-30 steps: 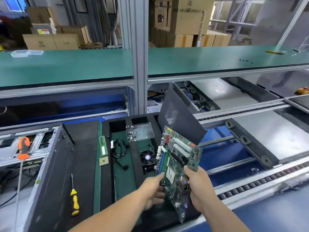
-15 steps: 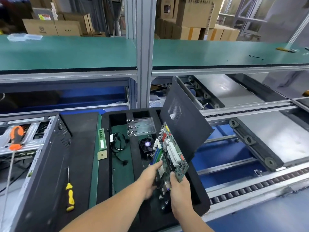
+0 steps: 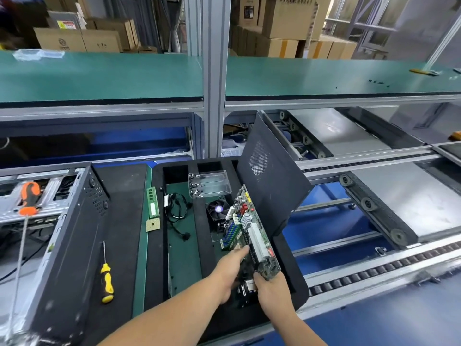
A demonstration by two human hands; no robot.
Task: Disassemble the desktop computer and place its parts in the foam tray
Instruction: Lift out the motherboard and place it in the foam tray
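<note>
Both hands on the motherboard (image 3: 252, 236), which stands on edge, tilted, over the right side of the black foam tray (image 3: 294, 278). Right hand (image 3: 273, 288) grips the board's near bottom corner, fingers curled round the edge. Left hand (image 3: 228, 273) supports the component face from the left, fingers fairly straight and index extended along the board; whether the thumb wraps behind it I can't tell. Board's lower edge is down in the tray's right compartment, just beside the CPU cooler fan (image 3: 217, 211). Black side panel (image 3: 272, 181) leans tilted at the tray's far right corner, right behind the board. Clear plastic case (image 3: 209, 183) sits at the tray's back, cable (image 3: 175, 211) in the green-floored middle compartment. RAM stick (image 3: 152, 203) and CPU chip (image 3: 153, 224) lie on the green strip left of the tray. Open computer case (image 3: 62, 236) at far left, orange screwdriver (image 3: 27, 198) resting in it, yellow screwdriver (image 3: 106, 280) on the black mat beside it.
</note>
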